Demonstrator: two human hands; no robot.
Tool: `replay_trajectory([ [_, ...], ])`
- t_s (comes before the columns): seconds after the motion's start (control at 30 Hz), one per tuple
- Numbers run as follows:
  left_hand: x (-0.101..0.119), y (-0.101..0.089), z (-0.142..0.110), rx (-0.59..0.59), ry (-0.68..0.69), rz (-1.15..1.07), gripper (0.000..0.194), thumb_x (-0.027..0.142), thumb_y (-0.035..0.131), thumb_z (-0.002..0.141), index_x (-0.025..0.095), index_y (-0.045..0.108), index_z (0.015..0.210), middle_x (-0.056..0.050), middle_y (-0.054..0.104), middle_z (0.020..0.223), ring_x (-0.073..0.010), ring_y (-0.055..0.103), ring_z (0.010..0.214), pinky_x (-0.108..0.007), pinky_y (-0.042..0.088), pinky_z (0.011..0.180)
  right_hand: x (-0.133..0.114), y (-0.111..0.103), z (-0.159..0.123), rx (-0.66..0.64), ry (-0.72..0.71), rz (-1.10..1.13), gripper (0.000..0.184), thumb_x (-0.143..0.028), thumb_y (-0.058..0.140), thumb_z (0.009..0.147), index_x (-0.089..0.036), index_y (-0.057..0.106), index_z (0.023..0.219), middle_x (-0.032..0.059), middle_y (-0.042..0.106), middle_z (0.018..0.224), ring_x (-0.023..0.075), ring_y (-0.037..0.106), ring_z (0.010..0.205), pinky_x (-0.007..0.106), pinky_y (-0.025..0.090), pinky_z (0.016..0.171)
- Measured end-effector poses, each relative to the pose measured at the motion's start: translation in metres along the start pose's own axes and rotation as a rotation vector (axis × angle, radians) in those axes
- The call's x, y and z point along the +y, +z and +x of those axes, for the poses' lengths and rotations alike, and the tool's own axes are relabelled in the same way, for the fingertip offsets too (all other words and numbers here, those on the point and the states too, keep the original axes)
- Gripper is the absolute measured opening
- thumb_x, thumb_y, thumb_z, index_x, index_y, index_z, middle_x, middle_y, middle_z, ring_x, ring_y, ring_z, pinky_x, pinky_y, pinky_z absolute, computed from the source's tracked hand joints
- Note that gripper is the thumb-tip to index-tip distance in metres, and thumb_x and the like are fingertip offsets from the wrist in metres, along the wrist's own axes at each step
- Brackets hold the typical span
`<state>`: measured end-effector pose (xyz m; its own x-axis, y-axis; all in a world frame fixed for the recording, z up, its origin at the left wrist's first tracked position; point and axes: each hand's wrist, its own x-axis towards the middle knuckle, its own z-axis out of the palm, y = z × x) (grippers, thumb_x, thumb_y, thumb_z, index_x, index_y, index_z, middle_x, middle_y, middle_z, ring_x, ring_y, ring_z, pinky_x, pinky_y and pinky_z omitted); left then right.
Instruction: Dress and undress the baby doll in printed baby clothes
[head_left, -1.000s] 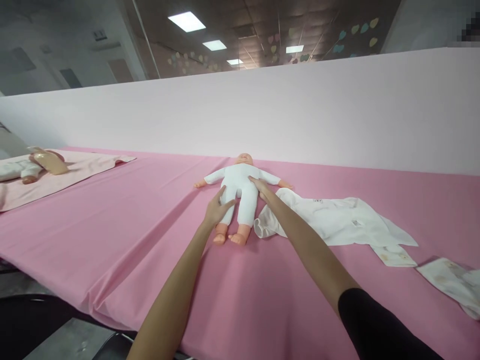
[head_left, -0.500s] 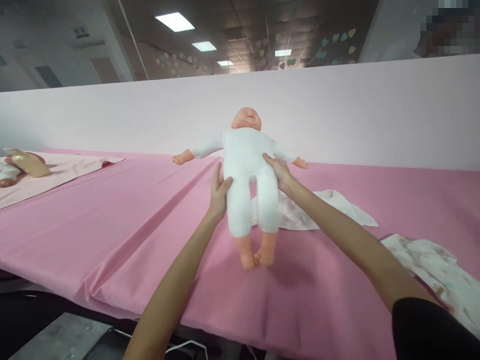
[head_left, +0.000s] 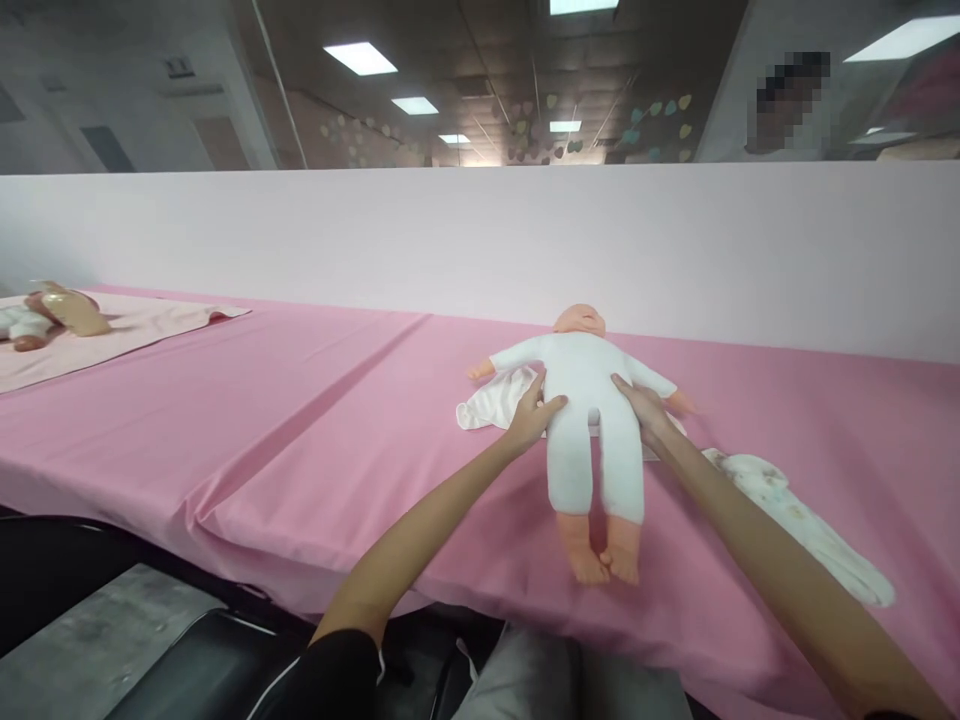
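A baby doll (head_left: 589, 420) in a white bodysuit lies face up on the pink tablecloth (head_left: 300, 420), its head toward the far partition and its bare feet toward me. My left hand (head_left: 534, 418) grips its left side at the waist, thumb on top. My right hand (head_left: 645, 410) grips the other side in the same way. The doll's upper body rests on a spread white garment (head_left: 495, 398), which shows at its left shoulder.
A second white printed cloth (head_left: 795, 520) lies to the doll's right. A pale pink partition (head_left: 300, 240) runs along the table's far edge. At the far left another doll (head_left: 30, 322) lies on a light pink cloth. A person stands behind the partition at the upper right.
Both hands took the doll off the table, lifted it upright, carried it right and laid it down on the white garment. The view has shifted with it.
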<state>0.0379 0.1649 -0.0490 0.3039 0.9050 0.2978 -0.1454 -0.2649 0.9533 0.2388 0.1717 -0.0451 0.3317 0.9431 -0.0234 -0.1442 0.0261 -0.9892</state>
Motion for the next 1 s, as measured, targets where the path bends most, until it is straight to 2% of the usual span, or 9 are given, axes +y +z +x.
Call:
replay_trajectory([
  [0.17, -0.026, 0.003, 0.01, 0.095, -0.055, 0.14, 0.069, 0.033, 0.058, 0.079, 0.021, 0.034, 0.142, -0.009, 0.059, 0.12, -0.0213, 0.059, 0.098, -0.035, 0.048, 0.087, 0.016, -0.004, 0.012, -0.003, -0.029, -0.059, 0.022, -0.036, 0.068, 0.074, -0.02, 0.065, 0.088, 0.0127, 0.069, 0.096, 0.0256, 0.067, 0.083, 0.027, 0.057, 0.064],
  [0.33, -0.041, -0.003, 0.018, 0.195, -0.019, 0.184, 0.065, 0.033, 0.057, 0.079, 0.02, 0.039, 0.14, -0.009, 0.048, 0.138, -0.0228, 0.048, 0.119, -0.034, 0.038, 0.102, 0.025, 0.005, 0.025, -0.03, -0.007, 0.004, 0.022, -0.035, 0.071, 0.071, -0.018, 0.065, 0.084, 0.0129, 0.07, 0.091, 0.0241, 0.067, 0.08, 0.026, 0.057, 0.062],
  [0.57, -0.056, -0.009, 0.019, 0.167, -0.05, 0.194, 0.064, 0.038, 0.058, 0.08, 0.02, 0.04, 0.139, -0.008, 0.042, 0.143, -0.0229, 0.044, 0.126, -0.034, 0.034, 0.107, 0.038, 0.006, 0.036, 0.006, 0.053, -0.031, 0.019, -0.03, 0.07, 0.075, -0.014, 0.065, 0.084, 0.009, 0.07, 0.081, 0.0164, 0.064, 0.063, 0.023, 0.054, 0.05],
  [0.83, -0.058, -0.009, 0.016, 0.183, -0.085, 0.248, 0.065, 0.037, 0.058, 0.08, 0.016, 0.04, 0.139, -0.01, 0.049, 0.137, -0.0249, 0.046, 0.124, -0.035, 0.033, 0.107, 0.046, 0.003, 0.041, -0.009, 0.049, -0.053, 0.026, -0.032, 0.071, 0.074, -0.011, 0.065, 0.088, 0.0093, 0.07, 0.083, 0.0158, 0.064, 0.064, 0.023, 0.054, 0.051],
  [1.0, -0.059, -0.008, 0.014, 0.182, -0.095, 0.311, 0.063, 0.036, 0.054, 0.082, 0.017, 0.038, 0.14, -0.008, 0.054, 0.132, -0.0241, 0.048, 0.122, -0.035, 0.034, 0.106, 0.046, 0.001, 0.039, -0.056, 0.073, -0.09, 0.032, -0.037, 0.07, 0.074, -0.011, 0.064, 0.092, 0.0099, 0.07, 0.086, 0.017, 0.065, 0.067, 0.025, 0.054, 0.055],
])
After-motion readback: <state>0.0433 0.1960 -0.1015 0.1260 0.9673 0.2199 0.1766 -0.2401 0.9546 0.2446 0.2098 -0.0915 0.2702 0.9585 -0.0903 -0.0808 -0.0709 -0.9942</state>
